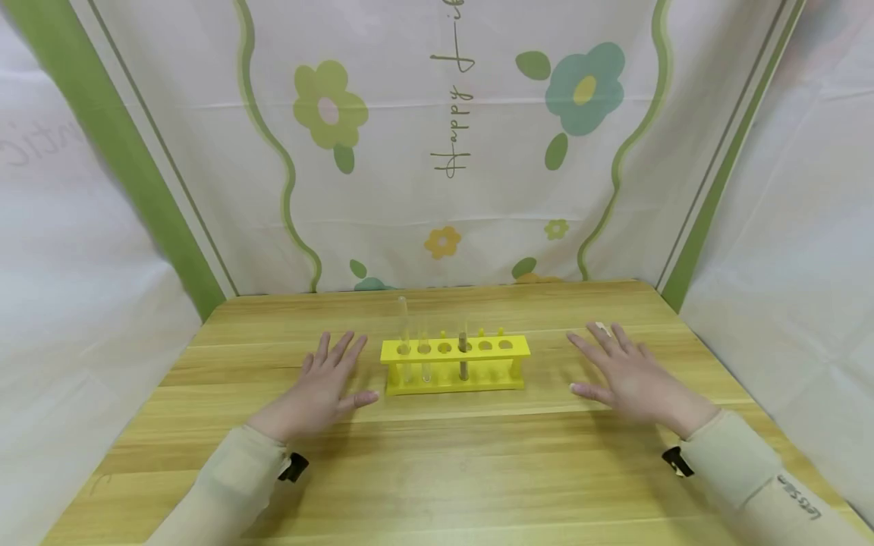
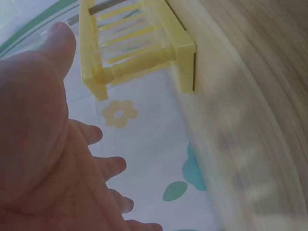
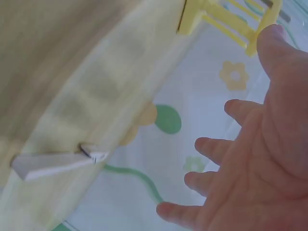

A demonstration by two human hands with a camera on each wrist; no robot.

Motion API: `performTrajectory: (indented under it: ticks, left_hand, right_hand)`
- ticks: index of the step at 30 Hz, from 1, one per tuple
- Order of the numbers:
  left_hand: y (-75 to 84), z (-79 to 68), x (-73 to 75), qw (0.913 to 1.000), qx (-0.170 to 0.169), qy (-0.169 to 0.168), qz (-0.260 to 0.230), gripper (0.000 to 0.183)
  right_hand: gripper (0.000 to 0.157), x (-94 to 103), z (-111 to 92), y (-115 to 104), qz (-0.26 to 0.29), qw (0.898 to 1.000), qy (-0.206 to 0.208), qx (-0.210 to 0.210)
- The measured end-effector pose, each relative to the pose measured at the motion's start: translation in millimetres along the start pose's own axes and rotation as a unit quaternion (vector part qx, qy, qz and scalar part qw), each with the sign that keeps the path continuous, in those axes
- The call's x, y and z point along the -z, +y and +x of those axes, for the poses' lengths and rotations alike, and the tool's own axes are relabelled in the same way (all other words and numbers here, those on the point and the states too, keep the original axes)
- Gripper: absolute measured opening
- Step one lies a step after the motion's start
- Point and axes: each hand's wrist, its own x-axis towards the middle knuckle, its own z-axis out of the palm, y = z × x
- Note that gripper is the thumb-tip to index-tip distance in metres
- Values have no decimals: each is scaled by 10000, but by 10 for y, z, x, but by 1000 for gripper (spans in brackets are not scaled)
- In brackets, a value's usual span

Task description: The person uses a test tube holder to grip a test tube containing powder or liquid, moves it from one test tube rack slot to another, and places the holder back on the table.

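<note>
A yellow test tube rack (image 1: 382, 358) stands on the table between my two hands. In its left holes are two clear test tubes, a taller one (image 1: 403, 315) and a shorter one (image 1: 426, 371). Further right, a third test tube (image 1: 463, 370) has dark contents. My left hand (image 1: 317, 398) is left of the rack, fingers spread and holding nothing. On the other side my right hand (image 1: 635, 383) is likewise spread, apart from the rack. Near its fingers lies a white folded object (image 3: 53, 164), mostly hidden in the head view; its kind is unclear.
The wooden table (image 1: 423, 470) reaches back to a white cloth (image 1: 396, 189) printed with flowers. White cloth also hangs at the left and right sides. Each sleeve has a small black piece near the wrist.
</note>
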Motion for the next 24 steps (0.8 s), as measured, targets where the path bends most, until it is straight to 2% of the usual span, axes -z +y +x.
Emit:
performTrajectory:
  ticks: [5, 11, 15, 18, 24]
  left_hand:
    - [-52, 74, -4, 9990, -62, 163, -416, 91]
    - [-123, 158, -47, 9932, 54, -114, -1157, 91]
    - [-191, 247, -104, 9848, 253, -230, -1702, 87]
    - [-221, 318, -137, 9754, 442, -244, -2147, 80]
    - [-184, 448, -177, 9618, 586, -150, -2668, 69]
  right_hand:
    - [77, 72, 32, 162, -180, 9996, 216, 91]
    - [66, 133, 52, 362, 158, 9997, 156, -126]
    - [63, 118, 66, 492, 228, 9986, 39, -485]
    - [60, 77, 65, 592, 256, 9966, -49, -779]
    - [56, -5, 63, 728, 324, 9917, -141, -1236]
